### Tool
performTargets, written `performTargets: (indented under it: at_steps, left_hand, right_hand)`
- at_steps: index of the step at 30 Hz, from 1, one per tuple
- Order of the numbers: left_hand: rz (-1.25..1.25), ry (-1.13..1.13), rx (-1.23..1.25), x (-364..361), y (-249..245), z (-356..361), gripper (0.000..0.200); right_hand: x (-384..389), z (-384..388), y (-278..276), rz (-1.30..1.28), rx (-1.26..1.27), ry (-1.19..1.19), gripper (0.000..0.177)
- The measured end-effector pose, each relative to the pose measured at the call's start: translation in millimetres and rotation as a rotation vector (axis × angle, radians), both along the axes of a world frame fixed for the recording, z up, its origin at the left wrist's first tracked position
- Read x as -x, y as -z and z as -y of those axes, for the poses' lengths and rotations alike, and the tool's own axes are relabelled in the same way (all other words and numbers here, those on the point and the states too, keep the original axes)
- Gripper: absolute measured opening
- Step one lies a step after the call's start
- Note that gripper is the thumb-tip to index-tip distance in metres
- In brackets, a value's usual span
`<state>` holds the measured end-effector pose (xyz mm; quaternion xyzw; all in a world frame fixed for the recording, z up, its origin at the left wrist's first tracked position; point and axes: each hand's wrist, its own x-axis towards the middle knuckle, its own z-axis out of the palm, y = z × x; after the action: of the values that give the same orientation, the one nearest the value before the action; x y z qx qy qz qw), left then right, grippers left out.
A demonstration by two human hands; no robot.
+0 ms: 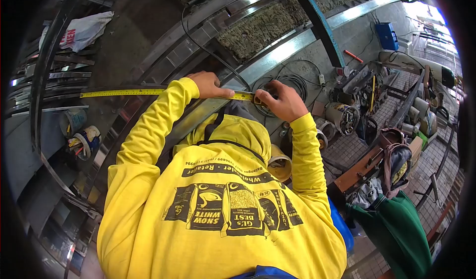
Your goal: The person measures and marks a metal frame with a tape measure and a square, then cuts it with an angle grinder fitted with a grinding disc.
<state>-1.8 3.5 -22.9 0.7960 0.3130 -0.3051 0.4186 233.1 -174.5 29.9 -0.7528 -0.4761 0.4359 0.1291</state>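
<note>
A tape measure's yellow blade (129, 93) is drawn out to the left across the metal tubes. My right hand (285, 101) is closed around the tape measure's case (258, 100), which is mostly hidden by the fingers. With its thumb stretched along the blade, my left hand (207, 84) grips the tape a short way from the case. Under both hands runs a shiny metal tube (277, 51), slanting up to the right. Beside the right hand, a dark cable (295, 83) lies coiled on the floor.
A blue-edged metal bar (320, 26) crosses the frame. To the right are a bucket of parts (342, 118), a blue case (386, 36), a gas cylinder (416, 65) and a green cloth (396, 229). Stacked metal lengths (62, 80) and a white sack (87, 31) lie left.
</note>
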Motion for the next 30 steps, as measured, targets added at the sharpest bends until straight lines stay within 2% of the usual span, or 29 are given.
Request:
performTargets:
  at_steps: [8,12,15,16,19,23,25,30]
  left_hand:
    - [-0.056,0.005,0.069,-5,-11,-3,0.091]
    - [0.009,-0.051,-0.006,4,11,2,0.1]
    - [-0.063,-0.016,0.048,-3,-3,-2,0.105]
    - [-0.116,0.008,0.107,-7,-9,-6,0.107]
    - [-0.104,-0.018,0.099,-8,-16,-6,0.108]
    - [-0.196,0.018,0.145,-17,-25,-11,0.1]
    - [-0.134,-0.026,0.069,-7,-9,-2,0.097]
    - [-0.151,-0.041,0.072,-7,-13,-4,0.099]
  right_hand:
    - [-18,-8,-8,-0.001,0.016,0.066,0.076]
    - [-36,-9,-2,0.033,-0.018,0.133,0.071]
    - [-50,-14,6,0.085,-0.167,0.214,0.066]
    - [-57,-18,7,0.109,-0.165,0.222,0.059]
    - [-74,-33,3,0.15,-0.249,0.267,0.054]
    - [-101,-56,-4,0.207,-0.384,0.315,0.042]
    - [-107,-73,-12,0.163,-0.438,0.339,0.037]
    - [-110,-153,-41,0.196,-0.68,0.234,0.029]
